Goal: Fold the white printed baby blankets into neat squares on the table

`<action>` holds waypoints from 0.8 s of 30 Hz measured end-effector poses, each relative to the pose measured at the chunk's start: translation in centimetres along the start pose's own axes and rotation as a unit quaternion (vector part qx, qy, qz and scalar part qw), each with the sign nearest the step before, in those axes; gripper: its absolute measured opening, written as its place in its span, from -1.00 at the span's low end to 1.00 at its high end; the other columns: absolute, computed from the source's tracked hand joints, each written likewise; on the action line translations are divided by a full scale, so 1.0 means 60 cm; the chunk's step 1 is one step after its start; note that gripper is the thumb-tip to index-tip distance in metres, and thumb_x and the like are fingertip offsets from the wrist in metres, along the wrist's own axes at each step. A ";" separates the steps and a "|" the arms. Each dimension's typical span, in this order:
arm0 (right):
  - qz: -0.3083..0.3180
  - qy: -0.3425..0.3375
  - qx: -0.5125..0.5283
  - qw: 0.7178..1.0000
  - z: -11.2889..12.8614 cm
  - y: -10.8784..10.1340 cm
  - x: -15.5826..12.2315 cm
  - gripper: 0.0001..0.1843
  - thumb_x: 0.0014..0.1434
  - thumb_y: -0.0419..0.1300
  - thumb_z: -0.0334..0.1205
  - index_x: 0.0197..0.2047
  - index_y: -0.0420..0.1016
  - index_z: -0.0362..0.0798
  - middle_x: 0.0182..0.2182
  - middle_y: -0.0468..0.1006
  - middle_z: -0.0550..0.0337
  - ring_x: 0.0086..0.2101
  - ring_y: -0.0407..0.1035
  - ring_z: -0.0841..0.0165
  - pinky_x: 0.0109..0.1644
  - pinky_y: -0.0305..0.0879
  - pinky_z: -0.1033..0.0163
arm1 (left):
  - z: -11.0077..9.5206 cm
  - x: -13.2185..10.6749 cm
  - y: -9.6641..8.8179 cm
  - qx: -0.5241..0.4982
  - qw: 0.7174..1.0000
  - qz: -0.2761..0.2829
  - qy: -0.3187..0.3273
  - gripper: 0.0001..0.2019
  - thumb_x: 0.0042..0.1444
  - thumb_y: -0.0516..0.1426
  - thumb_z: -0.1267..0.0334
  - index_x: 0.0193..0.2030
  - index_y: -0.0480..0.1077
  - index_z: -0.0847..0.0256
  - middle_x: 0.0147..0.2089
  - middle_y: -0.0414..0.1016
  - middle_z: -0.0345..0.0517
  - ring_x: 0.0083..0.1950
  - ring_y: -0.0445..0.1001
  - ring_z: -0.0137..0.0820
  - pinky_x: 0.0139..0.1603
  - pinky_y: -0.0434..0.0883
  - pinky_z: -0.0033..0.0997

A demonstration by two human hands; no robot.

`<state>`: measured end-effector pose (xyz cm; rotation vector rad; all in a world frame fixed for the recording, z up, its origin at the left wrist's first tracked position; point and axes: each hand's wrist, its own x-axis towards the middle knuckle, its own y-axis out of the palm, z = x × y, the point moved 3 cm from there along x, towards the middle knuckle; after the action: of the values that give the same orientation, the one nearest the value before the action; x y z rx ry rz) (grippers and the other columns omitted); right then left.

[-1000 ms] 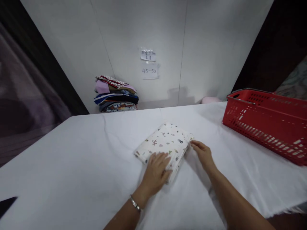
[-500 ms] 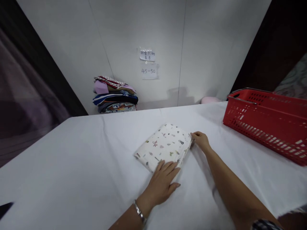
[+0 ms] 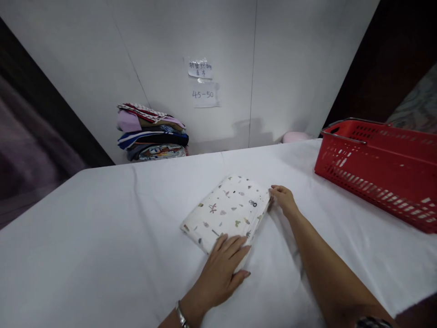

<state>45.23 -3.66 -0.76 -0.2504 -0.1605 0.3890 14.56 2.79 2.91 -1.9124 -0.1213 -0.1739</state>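
Observation:
A folded white cloth (image 3: 227, 211) printed with small coloured motifs lies on the white-covered table (image 3: 102, 237). My left hand (image 3: 221, 271) lies flat and open on the cloth's near corner, fingers stretched forward. My right hand (image 3: 283, 198) touches the cloth's right corner with curled fingers pressed against its edge; whether it pinches the fabric is unclear.
A red plastic basket (image 3: 378, 168) with a metal handle stands at the table's right. A stack of folded clothes (image 3: 152, 134) rests by the white wall at the back left, under two paper notes (image 3: 203, 82). A pink object (image 3: 295, 136) peeks behind the table's far edge.
My left hand slid from the middle of the cloth back to its near corner. My right hand moved up along the cloth's right edge to its far corner.

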 end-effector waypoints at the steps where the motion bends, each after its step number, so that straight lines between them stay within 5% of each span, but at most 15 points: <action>1: 0.002 0.008 -0.001 1.000 -0.002 -0.001 0.001 -0.76 -0.12 0.17 -0.07 -0.62 0.33 -0.06 -0.17 0.52 0.01 -0.23 0.39 0.25 -0.19 0.23 0.21 | 0.000 0.000 0.000 0.000 1.000 -0.001 0.001 -0.56 0.22 -0.02 0.10 0.23 0.13 0.09 0.29 0.14 -0.07 0.29 0.08 -0.27 0.31 -0.01 0.04; 10: 0.006 0.002 -0.092 0.996 -0.009 -0.007 0.002 -0.74 -0.17 0.21 -0.05 -0.44 0.45 -0.05 -0.45 0.51 0.18 -0.40 0.35 0.32 -0.28 0.21 0.22 | 0.003 -0.001 0.003 -0.004 1.000 -0.016 0.006 -0.55 0.21 0.00 0.12 0.23 0.13 0.07 0.28 0.15 -0.04 0.28 0.11 -0.23 0.29 0.02 0.07; 24: 0.003 -0.095 -0.180 0.979 0.013 0.006 -0.015 -0.81 -0.04 0.06 -0.08 -0.44 0.37 -0.02 -0.15 0.49 0.10 -0.21 0.32 0.27 -0.09 0.18 0.16 | 0.004 -0.003 0.005 0.005 1.000 -0.028 0.011 -0.56 0.21 0.00 0.13 0.23 0.13 0.08 0.28 0.16 -0.04 0.27 0.13 -0.24 0.29 0.05 0.05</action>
<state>44.14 -3.53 -0.20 -0.5723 -0.4201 0.3892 14.43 2.91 2.52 -1.8974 -0.1606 -0.2323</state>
